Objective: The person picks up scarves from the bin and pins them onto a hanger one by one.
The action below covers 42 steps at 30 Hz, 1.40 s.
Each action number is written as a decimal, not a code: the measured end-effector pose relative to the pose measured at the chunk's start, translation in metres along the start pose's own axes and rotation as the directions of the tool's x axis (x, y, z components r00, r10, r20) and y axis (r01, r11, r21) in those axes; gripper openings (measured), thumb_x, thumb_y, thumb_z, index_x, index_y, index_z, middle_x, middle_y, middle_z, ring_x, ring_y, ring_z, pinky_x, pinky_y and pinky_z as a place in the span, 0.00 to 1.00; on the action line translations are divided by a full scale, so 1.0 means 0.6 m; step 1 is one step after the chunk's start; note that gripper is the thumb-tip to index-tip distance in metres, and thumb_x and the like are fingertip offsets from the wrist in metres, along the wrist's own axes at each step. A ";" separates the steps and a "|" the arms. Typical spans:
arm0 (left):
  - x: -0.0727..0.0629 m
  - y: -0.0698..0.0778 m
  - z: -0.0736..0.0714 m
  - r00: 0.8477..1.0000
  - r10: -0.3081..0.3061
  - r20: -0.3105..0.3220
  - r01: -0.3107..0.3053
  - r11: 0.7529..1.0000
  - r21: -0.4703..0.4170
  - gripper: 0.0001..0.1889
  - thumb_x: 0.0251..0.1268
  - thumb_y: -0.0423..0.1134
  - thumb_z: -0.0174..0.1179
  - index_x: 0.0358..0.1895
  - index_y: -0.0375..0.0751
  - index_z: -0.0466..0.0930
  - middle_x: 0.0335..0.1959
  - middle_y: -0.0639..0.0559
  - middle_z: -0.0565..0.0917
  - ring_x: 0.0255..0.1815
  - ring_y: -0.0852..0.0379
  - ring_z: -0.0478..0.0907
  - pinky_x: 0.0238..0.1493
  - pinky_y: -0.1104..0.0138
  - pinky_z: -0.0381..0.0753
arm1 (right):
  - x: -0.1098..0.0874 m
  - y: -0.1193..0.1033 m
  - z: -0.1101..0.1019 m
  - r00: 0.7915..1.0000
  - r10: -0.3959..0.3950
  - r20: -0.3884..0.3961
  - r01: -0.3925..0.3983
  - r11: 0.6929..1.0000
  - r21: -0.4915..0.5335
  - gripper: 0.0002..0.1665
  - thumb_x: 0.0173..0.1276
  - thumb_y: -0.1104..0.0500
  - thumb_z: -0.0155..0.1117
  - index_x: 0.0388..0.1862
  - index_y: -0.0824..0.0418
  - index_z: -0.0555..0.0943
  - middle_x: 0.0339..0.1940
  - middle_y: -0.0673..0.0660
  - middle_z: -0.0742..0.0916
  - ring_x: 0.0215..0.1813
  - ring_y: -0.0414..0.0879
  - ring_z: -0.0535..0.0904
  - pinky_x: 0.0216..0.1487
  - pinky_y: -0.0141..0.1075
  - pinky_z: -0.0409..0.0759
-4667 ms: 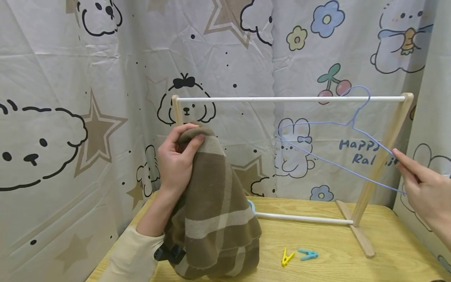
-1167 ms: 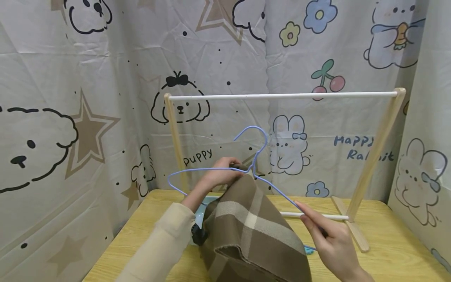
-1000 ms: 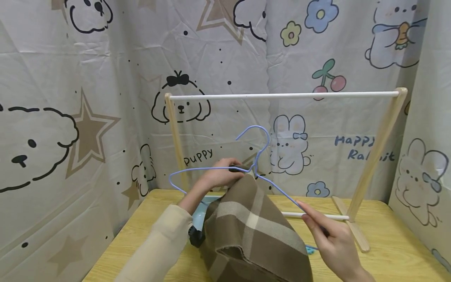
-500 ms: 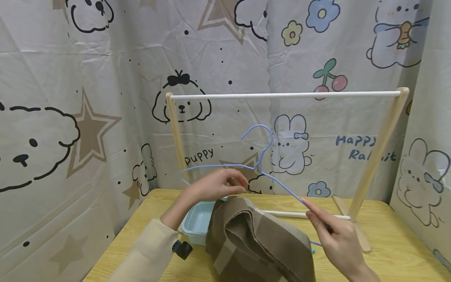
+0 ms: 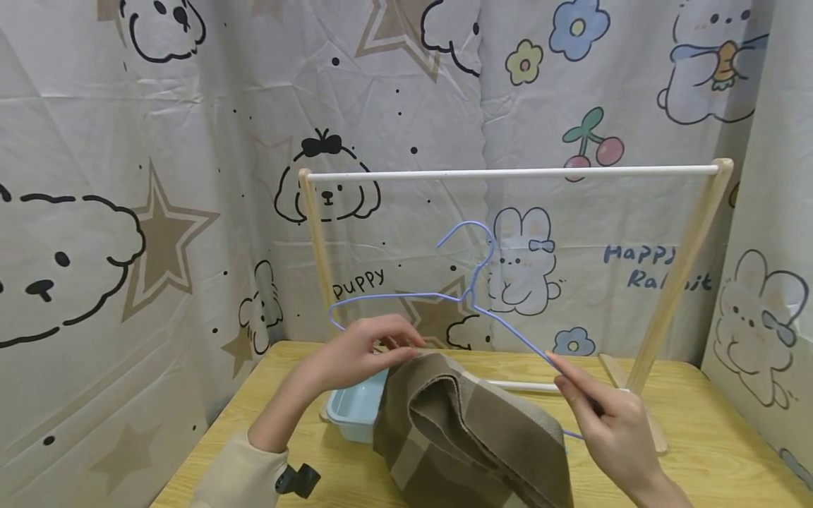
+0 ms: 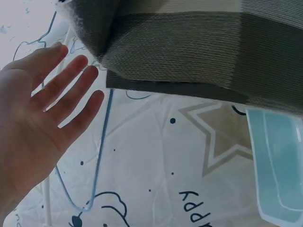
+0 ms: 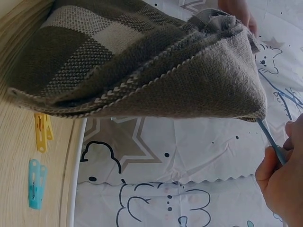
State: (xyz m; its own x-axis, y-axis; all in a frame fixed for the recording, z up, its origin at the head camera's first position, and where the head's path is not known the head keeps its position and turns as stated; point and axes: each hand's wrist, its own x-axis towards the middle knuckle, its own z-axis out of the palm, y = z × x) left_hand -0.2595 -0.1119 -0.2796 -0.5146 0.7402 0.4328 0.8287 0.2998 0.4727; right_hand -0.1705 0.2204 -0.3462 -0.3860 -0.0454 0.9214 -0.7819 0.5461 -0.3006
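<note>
A brown plaid cloth (image 5: 483,423) is folded over the lower bar of a light blue wire hanger (image 5: 508,326), bunched above the table. The bar (image 5: 574,434) comes out at the cloth's right side. My right hand (image 5: 619,427) pinches the hanger's right shoulder between thumb and fingers. At the cloth's top left, my left hand (image 5: 365,347) has its fingertips right by the upper edge. The left wrist view shows that hand (image 6: 52,109) with palm exposed and fingers loosely extended and spread, holding nothing, beside the cloth (image 6: 189,52). The hanger's hook points up and left.
A drying rack with a white rail (image 5: 540,171) and wooden uprights (image 5: 682,282) stands behind the hands. Left of the cloth, a light blue basin (image 5: 354,430) sits on the wooden table (image 5: 254,458). Yellow (image 7: 41,135) and teal (image 7: 36,184) clothespins lie on it.
Earlier the cloth hung from my left hand, apart from the hanger. Then it came through the hanger, and my left hand let go. Its peak has dropped; my right hand keeps its pinch.
</note>
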 end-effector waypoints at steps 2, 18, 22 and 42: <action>-0.009 -0.004 0.004 0.999 0.039 -0.010 -0.039 0.999 -0.001 0.08 0.72 0.39 0.60 0.50 0.47 0.83 0.45 0.58 0.85 0.43 0.65 0.81 0.46 0.68 0.83 | 0.000 0.001 -0.001 1.000 0.004 -0.001 -0.004 1.000 -0.001 0.24 0.52 0.83 0.65 0.50 0.71 0.85 0.13 0.43 0.64 0.16 0.28 0.50 0.17 0.16 0.51; 0.006 0.001 0.058 0.912 0.410 0.021 -0.384 0.834 0.396 0.25 0.55 0.25 0.62 0.57 0.48 0.81 0.58 0.54 0.83 0.63 0.57 0.76 0.66 0.61 0.73 | 0.002 -0.006 0.005 1.000 -0.024 0.004 0.024 0.999 0.030 0.23 0.54 0.81 0.66 0.50 0.71 0.85 0.15 0.43 0.68 0.16 0.27 0.52 0.17 0.16 0.53; 0.027 0.006 0.064 0.915 0.403 -0.005 -0.379 0.865 0.328 0.16 0.61 0.23 0.58 0.49 0.43 0.83 0.47 0.54 0.86 0.54 0.59 0.81 0.62 0.65 0.75 | -0.003 -0.006 0.012 0.999 -0.045 0.005 0.044 0.997 0.065 0.22 0.55 0.80 0.66 0.50 0.71 0.85 0.20 0.41 0.77 0.17 0.26 0.53 0.18 0.16 0.55; 0.124 0.034 0.066 0.983 0.065 -0.171 0.026 0.874 0.486 0.10 0.65 0.40 0.65 0.49 0.51 0.83 0.37 0.57 0.88 0.36 0.56 0.85 0.38 0.61 0.81 | -0.003 -0.026 0.035 0.984 -0.177 -0.014 0.178 0.976 0.126 0.14 0.72 0.62 0.63 0.49 0.71 0.85 0.29 0.46 0.86 0.19 0.28 0.58 0.23 0.16 0.61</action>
State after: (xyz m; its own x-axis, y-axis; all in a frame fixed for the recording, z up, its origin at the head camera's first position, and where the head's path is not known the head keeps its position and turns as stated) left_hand -0.2723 -0.0268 -0.2684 -0.4893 0.6446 0.5874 0.8175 0.5736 0.0515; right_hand -0.1678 0.1946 -0.3485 -0.2344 -0.1299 0.9634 -0.8934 0.4194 -0.1608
